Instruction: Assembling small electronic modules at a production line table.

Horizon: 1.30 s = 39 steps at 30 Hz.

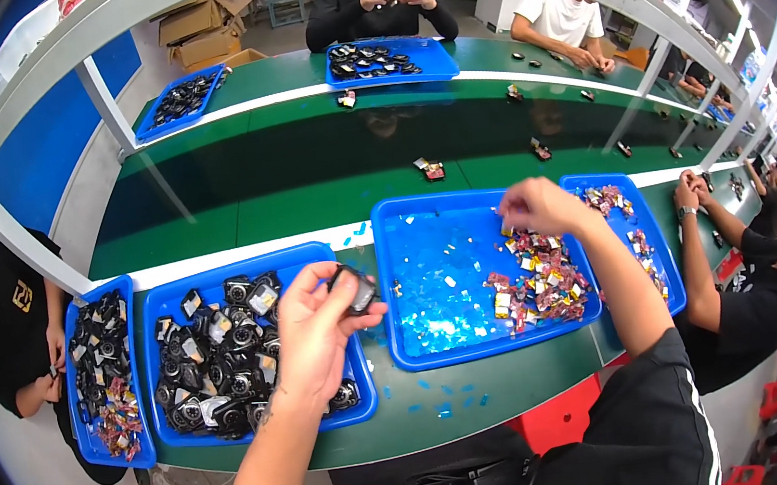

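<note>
Left hand (315, 327) holds black case (356, 291), right hand (544, 207) small part (506, 226).
A loose pinch might drop either below.

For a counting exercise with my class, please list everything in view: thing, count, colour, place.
Trays: at least six, blue, on both sides
Black housings: many, black, mainly in left-hand trays
Circuit boards: many, reddish with pale parts, mainly in right-hand trays
Film pieces: many, blue, middle tray and worktop
Worktop: one near, green, under the near trays
Frame: several bars, white, overhead and at sides
Boxes: several, brown, upper left
Stools: several, red, lower right
Co-workers: at least five, black or white tops, around
Left hand: one, bare, centre, holding a black housing
Right hand: one, bare, above middle tray
</note>
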Each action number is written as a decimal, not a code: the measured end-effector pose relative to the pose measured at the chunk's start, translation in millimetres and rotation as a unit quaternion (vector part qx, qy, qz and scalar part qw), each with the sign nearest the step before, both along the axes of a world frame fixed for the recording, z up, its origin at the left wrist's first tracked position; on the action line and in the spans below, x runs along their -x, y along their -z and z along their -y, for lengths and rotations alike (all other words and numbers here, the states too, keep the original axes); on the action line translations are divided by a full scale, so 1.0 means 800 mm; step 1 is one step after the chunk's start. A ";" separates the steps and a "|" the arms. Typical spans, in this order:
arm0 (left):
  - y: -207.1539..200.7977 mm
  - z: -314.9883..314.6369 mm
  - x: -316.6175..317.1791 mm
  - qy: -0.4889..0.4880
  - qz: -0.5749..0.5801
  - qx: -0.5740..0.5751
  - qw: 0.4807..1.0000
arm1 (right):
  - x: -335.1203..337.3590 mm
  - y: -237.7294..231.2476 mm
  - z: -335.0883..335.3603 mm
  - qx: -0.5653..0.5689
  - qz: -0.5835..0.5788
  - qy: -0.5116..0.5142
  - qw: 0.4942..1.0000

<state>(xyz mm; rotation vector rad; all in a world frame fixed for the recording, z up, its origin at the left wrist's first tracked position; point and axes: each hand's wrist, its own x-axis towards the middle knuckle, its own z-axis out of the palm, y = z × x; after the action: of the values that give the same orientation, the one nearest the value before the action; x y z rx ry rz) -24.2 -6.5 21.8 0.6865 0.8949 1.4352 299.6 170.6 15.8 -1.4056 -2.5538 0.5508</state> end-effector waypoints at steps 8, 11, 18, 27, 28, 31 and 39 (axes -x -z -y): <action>0.024 -0.006 -0.031 0.054 0.013 0.017 0.998 | -0.030 0.012 0.069 -0.071 0.018 0.003 0.997; 0.030 -0.004 -0.033 0.065 -0.013 0.008 0.998 | -0.036 0.022 0.074 -0.135 0.017 0.048 0.990; 0.039 0.001 -0.025 0.066 -0.057 -0.006 0.996 | -0.032 0.021 0.079 -0.154 0.022 0.039 0.987; 0.046 0.011 -0.031 -0.006 -0.396 -0.181 0.900 | 0.006 0.003 0.107 0.344 -0.642 0.169 0.664; 0.028 0.016 -0.042 -0.021 -0.418 -0.170 0.892 | 0.018 -0.002 0.124 0.377 -0.639 0.165 0.650; 0.035 0.017 -0.051 -0.095 -0.507 -0.330 0.791 | 0.062 0.008 0.164 0.489 -0.651 0.167 0.557; 0.042 0.018 -0.049 -0.089 -0.554 -0.422 0.713 | 0.111 0.028 0.203 0.598 -0.631 0.149 0.471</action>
<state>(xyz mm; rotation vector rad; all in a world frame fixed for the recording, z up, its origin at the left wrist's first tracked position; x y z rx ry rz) 14.9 -21.1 -11.5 2.3884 1.1617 1.5209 210.9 8.5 -6.6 -0.7488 -0.4394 2.3171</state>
